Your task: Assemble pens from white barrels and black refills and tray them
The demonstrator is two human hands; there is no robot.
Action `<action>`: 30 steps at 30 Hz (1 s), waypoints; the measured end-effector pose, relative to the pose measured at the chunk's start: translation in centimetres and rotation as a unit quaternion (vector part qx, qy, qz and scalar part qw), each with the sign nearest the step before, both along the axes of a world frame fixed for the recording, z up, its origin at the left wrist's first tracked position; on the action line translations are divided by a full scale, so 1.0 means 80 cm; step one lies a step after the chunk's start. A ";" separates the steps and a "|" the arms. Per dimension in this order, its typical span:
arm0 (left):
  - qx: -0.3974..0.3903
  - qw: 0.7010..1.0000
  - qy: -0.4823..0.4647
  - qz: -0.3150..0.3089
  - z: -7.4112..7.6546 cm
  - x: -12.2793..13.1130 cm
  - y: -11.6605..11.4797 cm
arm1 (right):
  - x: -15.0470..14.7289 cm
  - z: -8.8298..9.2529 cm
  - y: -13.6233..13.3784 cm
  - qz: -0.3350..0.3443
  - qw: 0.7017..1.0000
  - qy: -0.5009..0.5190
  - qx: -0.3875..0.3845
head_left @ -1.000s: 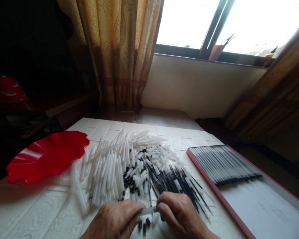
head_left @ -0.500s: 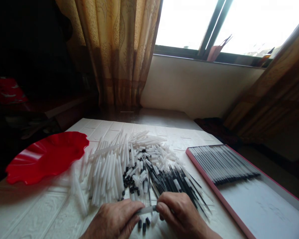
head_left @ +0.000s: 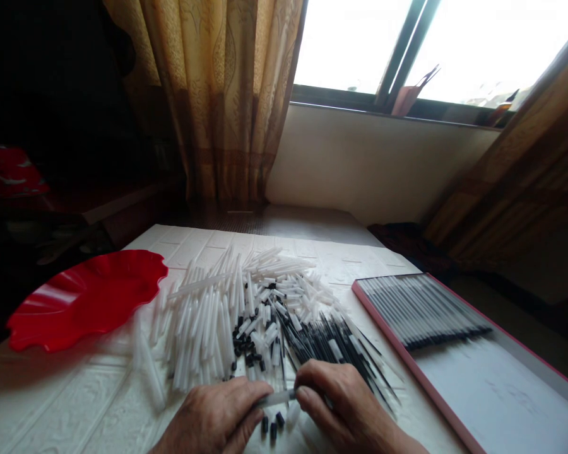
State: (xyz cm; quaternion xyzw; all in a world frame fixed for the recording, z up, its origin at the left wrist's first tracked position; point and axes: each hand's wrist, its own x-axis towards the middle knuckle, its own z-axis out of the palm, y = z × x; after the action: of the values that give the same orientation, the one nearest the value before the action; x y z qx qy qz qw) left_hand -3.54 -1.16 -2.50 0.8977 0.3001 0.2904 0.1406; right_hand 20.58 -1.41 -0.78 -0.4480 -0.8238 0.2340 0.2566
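Observation:
Just in front of me, a translucent white pen barrel (head_left: 277, 398) lies level between my hands. My left hand (head_left: 213, 413) is closed around its left end. At its dark right end, my right hand (head_left: 343, 397) pinches with thumb and fingers. Several small black plugs (head_left: 273, 431) lie on the table just below the barrel. Beyond my hands are a heap of white pen barrels (head_left: 201, 334), loose black plugs (head_left: 250, 350), short white caps (head_left: 317, 293) and thin dark pen refills (head_left: 329, 337). Fingers hide both ends of the held barrel.
A scalloped red plastic dish (head_left: 89, 299) stands at the left of the white brick-patterned table cover (head_left: 71, 403). On the right, a pink-edged tray (head_left: 388, 340) holds a row of pens (head_left: 426, 309) with dark ends. A curtain (head_left: 222, 113) and a window are behind.
Both hands keep hold of the pen barrel in nearly the same place. My right hand has tilted very slightly; the piles look the same.

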 end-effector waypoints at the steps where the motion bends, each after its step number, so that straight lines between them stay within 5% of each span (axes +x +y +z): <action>1: 0.002 1.000 -0.001 0.000 0.000 0.000 0.000 | -0.001 0.001 0.000 0.001 1.000 0.008 -0.001; 7: 0.013 1.000 -0.025 0.010 -0.003 -0.002 0.002 | -0.002 -0.001 0.000 0.032 0.999 0.037 0.025; 12: -0.086 0.985 -0.132 0.069 0.002 -0.015 0.011 | 0.010 0.008 0.004 -0.062 0.995 0.067 -0.038; 14: -0.224 0.946 -0.216 0.094 0.002 -0.020 0.016 | 0.013 0.014 0.005 -0.080 0.990 0.089 -0.072; 18: -0.461 0.811 -0.345 0.100 -0.002 -0.020 0.022 | 0.009 0.017 0.001 -0.048 0.983 0.123 -0.126; 22: -0.536 0.727 -0.415 0.108 -0.001 -0.011 0.016 | 0.001 -0.009 -0.008 0.002 0.985 0.113 -0.132; 26: -0.569 0.683 -0.444 0.114 0.005 0.003 0.003 | -0.010 -0.042 -0.013 0.056 0.980 0.119 -0.148; 30: -0.609 0.636 -0.450 0.149 0.007 0.011 -0.004 | -0.010 -0.035 -0.007 0.112 0.977 0.121 -0.139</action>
State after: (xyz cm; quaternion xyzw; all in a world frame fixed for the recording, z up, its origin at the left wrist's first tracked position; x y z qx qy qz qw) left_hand -2.64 -1.45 -1.93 0.3100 0.4382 0.4262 0.7282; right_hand 19.77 -1.99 -3.61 -0.3525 -0.7913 0.4257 0.2616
